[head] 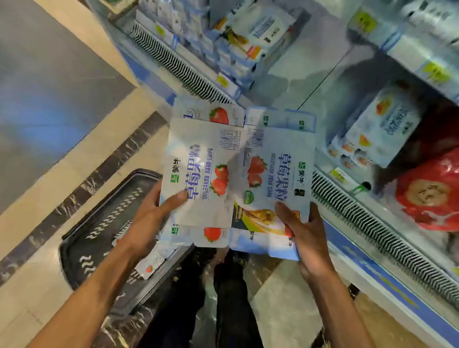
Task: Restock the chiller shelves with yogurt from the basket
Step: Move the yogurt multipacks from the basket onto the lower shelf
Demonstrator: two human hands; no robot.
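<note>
Two strawberry yogurt multipacks (236, 174) are held side by side, edges touching, above the black basket (102, 233): left hand (152, 217) and right hand (303, 233) each grip a lower corner, thumb on top, likely squaring them for the bare chiller shelf (311, 79) ahead.

Two yogurt packs (236, 174) side by side above the basket (104, 235) — chiller shelves (384, 201) to the right.

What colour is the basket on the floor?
Black, with slotted sides; the basket shows in the head view, lower left.
</note>
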